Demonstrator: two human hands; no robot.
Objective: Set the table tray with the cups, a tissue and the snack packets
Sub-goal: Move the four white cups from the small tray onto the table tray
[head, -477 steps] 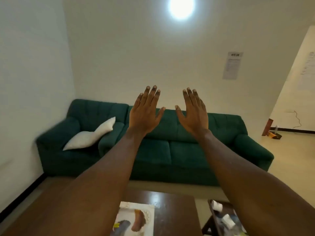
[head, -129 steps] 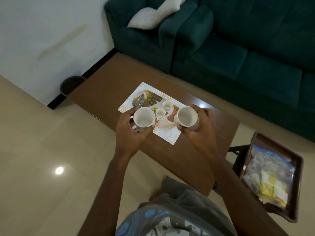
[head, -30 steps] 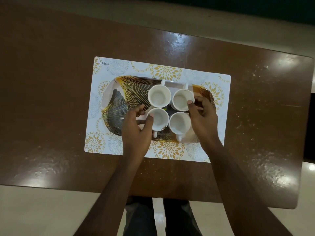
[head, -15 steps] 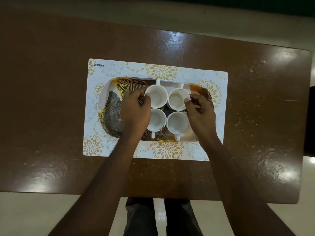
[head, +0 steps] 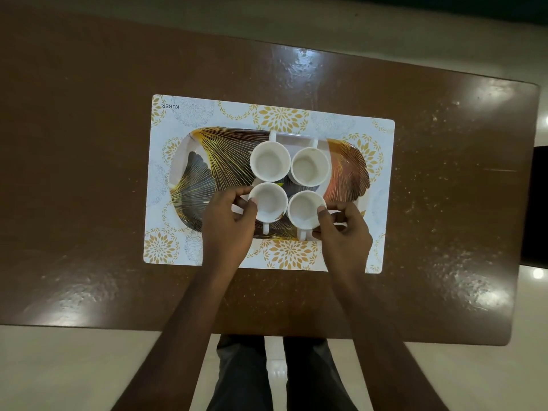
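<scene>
Four cups now stand together mid-tray (head: pixel 207 161) on the bench, and since half a second ago your left hand (head: pixel 228 223) and right hand (head: pixel 341 235) have dropped from the far pair to pinch near-left cup (head: pixel 268 201) and near-right cup (head: pixel 305 209), so tissue and snacks remain.

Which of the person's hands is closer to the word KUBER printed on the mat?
Left. The left hand sits on the same side of the tray as the KUBER print; the right hand lies beyond the cups, farther off.
</scene>
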